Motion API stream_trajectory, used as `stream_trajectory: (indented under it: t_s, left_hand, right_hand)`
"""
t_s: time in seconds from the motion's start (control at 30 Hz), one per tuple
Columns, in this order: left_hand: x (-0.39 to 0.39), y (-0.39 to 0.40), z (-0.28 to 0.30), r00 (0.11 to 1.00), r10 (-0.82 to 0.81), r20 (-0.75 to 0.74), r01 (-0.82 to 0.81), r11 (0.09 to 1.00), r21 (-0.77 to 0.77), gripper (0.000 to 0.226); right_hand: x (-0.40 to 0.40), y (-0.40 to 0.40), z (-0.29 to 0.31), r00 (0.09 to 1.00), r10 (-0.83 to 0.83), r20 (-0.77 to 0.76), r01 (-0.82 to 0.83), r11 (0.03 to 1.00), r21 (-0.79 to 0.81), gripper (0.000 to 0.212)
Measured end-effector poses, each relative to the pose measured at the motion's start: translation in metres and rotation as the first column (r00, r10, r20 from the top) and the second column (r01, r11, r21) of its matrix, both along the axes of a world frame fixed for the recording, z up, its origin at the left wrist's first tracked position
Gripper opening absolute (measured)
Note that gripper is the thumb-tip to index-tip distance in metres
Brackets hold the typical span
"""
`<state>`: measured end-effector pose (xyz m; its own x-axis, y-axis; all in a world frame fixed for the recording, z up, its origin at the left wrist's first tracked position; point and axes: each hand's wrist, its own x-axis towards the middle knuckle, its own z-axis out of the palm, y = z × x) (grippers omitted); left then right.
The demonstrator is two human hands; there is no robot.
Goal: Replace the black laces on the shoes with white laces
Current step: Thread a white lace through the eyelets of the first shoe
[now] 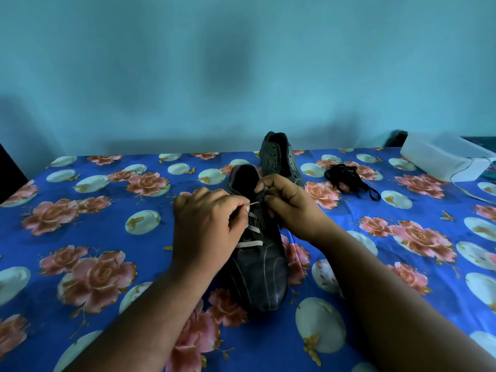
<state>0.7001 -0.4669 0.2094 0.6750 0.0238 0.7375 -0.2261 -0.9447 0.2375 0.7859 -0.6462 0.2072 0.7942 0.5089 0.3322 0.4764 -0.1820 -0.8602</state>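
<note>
We have a single view, from a wide-angle camera worn on the head, looking forward and down. It sits close above the two forearms, which enter from the bottom edge and meet near the middle. Ahead, the flowered cloth (107, 216) stretches away to a blue wall (241, 63) that fills the upper half. Straight lines bow toward the edges.

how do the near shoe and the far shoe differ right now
The near shoe carries white lace across its lower eyelets; the far shoe shows none. Both hands, left hand and right hand, work the near shoe; the far shoe stands untouched. Both are dark.
</note>
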Motion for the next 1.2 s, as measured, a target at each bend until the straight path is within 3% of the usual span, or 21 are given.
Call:
stream_trajectory:
  t_s: [0.17,0.3,0.6,0.87,1.07,1.2]
  left_hand:
    - [-0.003,-0.003,0.004,0.988,0.154,0.014,-0.155,0.983,0.098,0.007]
    - [-0.001,-0.007,0.004,0.986,0.166,-0.029,-0.159,0.974,0.161,0.006]
    - [0.009,-0.006,-0.004,0.968,0.043,-0.246,-0.073,0.991,-0.112,0.017]
    - [0.017,-0.007,-0.011,0.929,-0.099,-0.356,-0.056,0.915,-0.4,0.019]
    - [0.018,-0.004,-0.013,0.932,-0.226,-0.285,0.025,0.821,-0.57,0.015]
    - [0.02,-0.002,-0.016,0.924,-0.293,-0.244,0.076,0.768,-0.636,0.027]
  right_hand:
    - [0.003,-0.004,-0.002,0.996,0.062,-0.063,-0.057,0.995,0.081,0.025]
    - [0.003,-0.007,-0.004,0.995,0.072,-0.076,-0.064,0.992,0.105,0.022]
    - [0.001,-0.003,-0.003,0.995,0.082,-0.055,-0.074,0.987,0.145,0.025]
    - [0.004,-0.006,-0.005,0.966,0.148,-0.211,-0.107,0.975,0.195,0.022]
    - [0.008,-0.015,-0.001,0.971,0.162,-0.176,-0.149,0.985,0.084,0.022]
    - [0.006,-0.017,0.0,0.999,0.037,-0.017,-0.038,0.999,-0.005,0.019]
